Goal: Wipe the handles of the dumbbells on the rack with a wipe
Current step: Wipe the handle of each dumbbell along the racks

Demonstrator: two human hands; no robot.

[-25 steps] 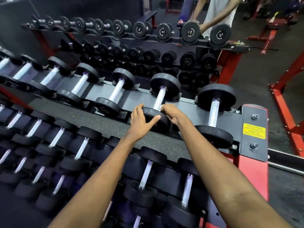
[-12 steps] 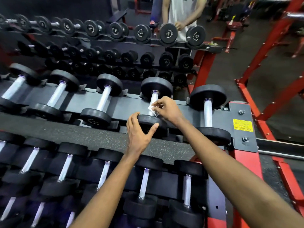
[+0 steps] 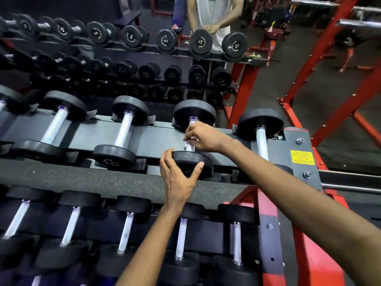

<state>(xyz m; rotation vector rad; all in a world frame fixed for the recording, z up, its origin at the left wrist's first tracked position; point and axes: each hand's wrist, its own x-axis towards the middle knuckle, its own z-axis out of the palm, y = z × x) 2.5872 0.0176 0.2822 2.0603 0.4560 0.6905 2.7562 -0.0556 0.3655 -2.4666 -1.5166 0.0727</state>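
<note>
Dumbbells (image 3: 181, 238) with pale handles fill the lower tier of the rack (image 3: 156, 139), nearest the camera, below a speckled black strip (image 3: 103, 182). On the upper tier, the second dumbbell (image 3: 192, 162) from the right end lies in its cradle. The left grip (image 3: 177, 178) clasps its near head, fingers over the left edge and thumb hooked round the right. Just beyond, the right grip (image 3: 204, 137) is curled over the handle (image 3: 193, 121), pinching a white wipe (image 3: 189, 145) against the metal about midway along. To the right sits another dumbbell (image 3: 261, 141), then a grey end plate bearing a yellow label (image 3: 302, 157). Farther back stands a second rack (image 3: 185, 53) of round-headed dumbbells, and behind it a person in a white top (image 3: 214, 15). Red steel frames (image 3: 334, 44) rise at the right.
</note>
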